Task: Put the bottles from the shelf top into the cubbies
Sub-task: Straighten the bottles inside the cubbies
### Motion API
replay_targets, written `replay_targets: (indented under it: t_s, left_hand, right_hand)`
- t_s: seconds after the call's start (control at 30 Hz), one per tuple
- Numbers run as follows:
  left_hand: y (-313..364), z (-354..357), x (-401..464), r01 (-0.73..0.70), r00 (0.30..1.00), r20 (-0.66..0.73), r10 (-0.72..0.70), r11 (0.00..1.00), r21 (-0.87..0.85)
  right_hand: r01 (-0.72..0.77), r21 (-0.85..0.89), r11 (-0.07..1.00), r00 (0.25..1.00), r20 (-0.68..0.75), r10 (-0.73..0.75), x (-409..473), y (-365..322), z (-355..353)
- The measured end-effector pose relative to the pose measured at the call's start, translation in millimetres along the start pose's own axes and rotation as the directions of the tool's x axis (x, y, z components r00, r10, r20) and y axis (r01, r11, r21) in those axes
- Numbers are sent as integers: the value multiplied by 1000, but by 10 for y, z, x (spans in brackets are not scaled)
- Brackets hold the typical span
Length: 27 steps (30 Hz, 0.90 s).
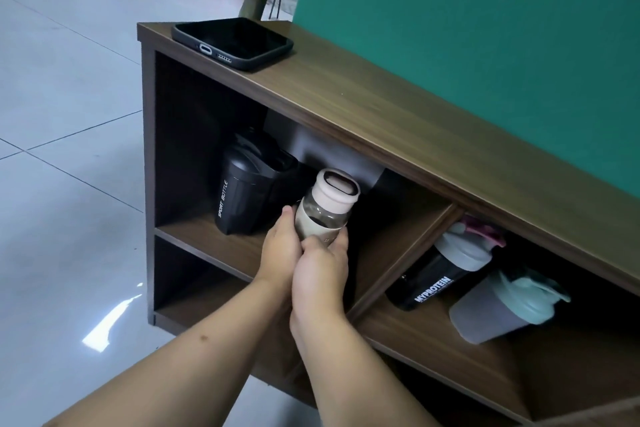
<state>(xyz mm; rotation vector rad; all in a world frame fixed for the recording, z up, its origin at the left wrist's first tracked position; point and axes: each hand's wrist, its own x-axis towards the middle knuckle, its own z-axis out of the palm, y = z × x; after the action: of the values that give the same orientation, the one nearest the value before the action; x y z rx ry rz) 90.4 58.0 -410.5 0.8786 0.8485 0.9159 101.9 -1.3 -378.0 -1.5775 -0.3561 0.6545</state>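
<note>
A small clear bottle with a beige cap and beige sleeve (pixel 329 203) is held upright at the mouth of the upper left cubby. My left hand (pixel 280 250) grips its lower left side and my right hand (pixel 320 274) wraps its base from the front. A black sport bottle (pixel 244 194) stands deeper in the same cubby, to the left. In the upper right cubby stand a black MYPROTEIN shaker with a grey lid (pixel 440 276) and a grey shaker with a mint lid (pixel 502 308), both leaning in view. The brown wooden shelf top (pixel 398 114) carries no bottles.
A black phone (pixel 233 42) lies at the left end of the shelf top. A green wall (pixel 485 28) rises behind the shelf. A wooden divider (pixel 405 260) separates the two upper cubbies. Lower cubbies lie dark beneath. Pale tiled floor (pixel 69 114) spreads to the left.
</note>
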Motion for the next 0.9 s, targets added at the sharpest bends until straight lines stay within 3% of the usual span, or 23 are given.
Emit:
replay_targets:
  t_s: [0.13, 0.43, 0.5, 0.53, 0.6, 0.67, 0.8, 0.9]
  left_hand:
    - [-110, -63, 175, 67, 997, 50, -61, 990, -125]
    - [-147, -179, 109, 102, 986, 142, -90, 992, -79]
    - [-73, -205, 2, 42, 997, 64, -42, 999, 9]
    - [-44, -229, -53, -11, 999, -45, 15, 996, 89]
    - [27, -328, -184, -122, 941, -287, 180, 970, 208]
    - [153, -465, -251, -178, 862, -418, 287, 943, 279]
    - [446, -746, -120, -213, 757, -559, 340, 936, 281]
    - [523, -879, 62, -168, 845, -468, 256, 960, 222]
  right_hand:
    - [-3, -24, 1000, 1000, 0, 3, -38, -12, -3]
    - [6, -8, 1000, 1000, 28, -5, -20, -15, -65]
    - [-10, 6, 1000, 1000, 14, 10, -48, -4, -79]
    - [-22, 10, 1000, 1000, -12, 22, -73, 17, -89]
    - [-22, -2, 1000, 998, -52, 21, -157, 77, -68]
    - [-8, -21, 1000, 1000, -8, 8, -261, 119, 38]
    - [-17, -35, 999, 987, 161, 22, -287, 55, 378]
    - [-38, -39, 999, 974, 224, 46, -238, -46, 603]
